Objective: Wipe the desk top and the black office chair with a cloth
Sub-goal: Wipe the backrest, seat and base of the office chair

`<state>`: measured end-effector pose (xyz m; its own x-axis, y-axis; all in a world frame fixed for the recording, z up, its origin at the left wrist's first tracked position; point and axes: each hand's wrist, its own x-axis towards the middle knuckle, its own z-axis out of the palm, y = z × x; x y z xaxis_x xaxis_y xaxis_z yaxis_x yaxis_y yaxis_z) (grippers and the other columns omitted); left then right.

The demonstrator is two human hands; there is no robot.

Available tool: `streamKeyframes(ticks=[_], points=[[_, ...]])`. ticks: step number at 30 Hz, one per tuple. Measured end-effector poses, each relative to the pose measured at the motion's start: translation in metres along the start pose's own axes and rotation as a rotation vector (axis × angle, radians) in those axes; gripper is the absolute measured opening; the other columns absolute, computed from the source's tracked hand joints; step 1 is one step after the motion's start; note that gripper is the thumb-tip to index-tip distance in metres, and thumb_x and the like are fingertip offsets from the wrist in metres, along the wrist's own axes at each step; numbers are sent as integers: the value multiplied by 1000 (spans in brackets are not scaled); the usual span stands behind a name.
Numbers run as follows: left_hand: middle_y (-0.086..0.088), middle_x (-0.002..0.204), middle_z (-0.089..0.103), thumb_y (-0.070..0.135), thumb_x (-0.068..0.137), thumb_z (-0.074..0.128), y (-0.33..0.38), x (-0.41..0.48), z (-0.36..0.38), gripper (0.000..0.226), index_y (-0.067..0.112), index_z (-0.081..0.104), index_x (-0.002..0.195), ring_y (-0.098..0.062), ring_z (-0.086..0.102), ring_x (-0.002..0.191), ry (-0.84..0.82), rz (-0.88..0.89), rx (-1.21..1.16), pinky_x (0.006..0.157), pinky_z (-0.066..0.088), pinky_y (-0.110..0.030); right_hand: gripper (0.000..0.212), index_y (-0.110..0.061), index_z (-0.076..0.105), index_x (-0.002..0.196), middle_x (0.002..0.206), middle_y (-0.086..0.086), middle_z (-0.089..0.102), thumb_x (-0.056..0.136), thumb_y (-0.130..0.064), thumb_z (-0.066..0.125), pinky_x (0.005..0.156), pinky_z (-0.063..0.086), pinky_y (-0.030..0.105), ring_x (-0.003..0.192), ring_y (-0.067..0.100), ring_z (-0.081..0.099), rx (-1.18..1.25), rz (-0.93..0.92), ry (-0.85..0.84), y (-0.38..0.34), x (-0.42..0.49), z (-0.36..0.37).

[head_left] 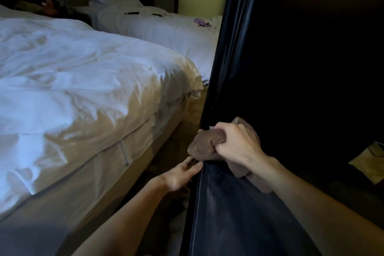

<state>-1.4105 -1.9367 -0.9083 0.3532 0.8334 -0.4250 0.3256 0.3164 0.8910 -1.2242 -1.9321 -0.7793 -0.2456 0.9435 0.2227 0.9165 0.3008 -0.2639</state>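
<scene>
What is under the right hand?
The right hand grips a bunched brown cloth against the edge of the black chair. The chair surface beneath the cloth is hidden.

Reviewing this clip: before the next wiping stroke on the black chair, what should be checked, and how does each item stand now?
1. Cloth gripped by the right hand: ok, the fingers curl round it.
2. Cloth touching the black chair: ok, it is bunched over the chair's edge.
3. Left hand steadying the chair: ok, straight fingers touch the edge just below the cloth.
4. Left fingers out of the path: not ok for a downward stroke, since they lie right under the cloth.
5. Room beside the bed: ok, a strip of floor shows between bed and chair.
6. Upper chair surface wiped: cannot tell, too dark.
</scene>
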Motion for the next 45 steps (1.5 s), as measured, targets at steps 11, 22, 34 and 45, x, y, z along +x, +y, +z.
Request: streamKeyframes(ticks=[11,22,34,45], points=[[2,135,53,51,106,42,2,-65,17,63,38,17,162,-17,71,92,-87,-217,-198,66,60,-37,51,-39,53,145,151,-2,54,94,-38,56,122,18,50,144,24,41,-153,-1,-285,3,5,34],[-6,105,71,19,101,63,-6,-66,66,8,15,68,106,-19,67,94,359,-15,-294,82,60,-28,46,-44,75,111,91,-2,73,68,-47,56,79,49,33,98,29,70,-131,-144,-360,-33,-74,-5],[-4,119,66,59,101,51,-1,-109,62,54,29,53,145,-26,64,108,193,-325,-385,87,56,-45,81,-49,31,157,171,-2,18,86,-76,58,122,5,68,158,30,13,-268,102,-475,-9,-25,1],[-10,130,67,47,105,52,-17,-112,82,41,23,62,137,-31,63,122,224,-219,-497,110,47,-53,44,-38,72,115,111,-4,74,78,-61,73,85,46,32,105,23,67,28,-45,-103,-19,-92,21]])
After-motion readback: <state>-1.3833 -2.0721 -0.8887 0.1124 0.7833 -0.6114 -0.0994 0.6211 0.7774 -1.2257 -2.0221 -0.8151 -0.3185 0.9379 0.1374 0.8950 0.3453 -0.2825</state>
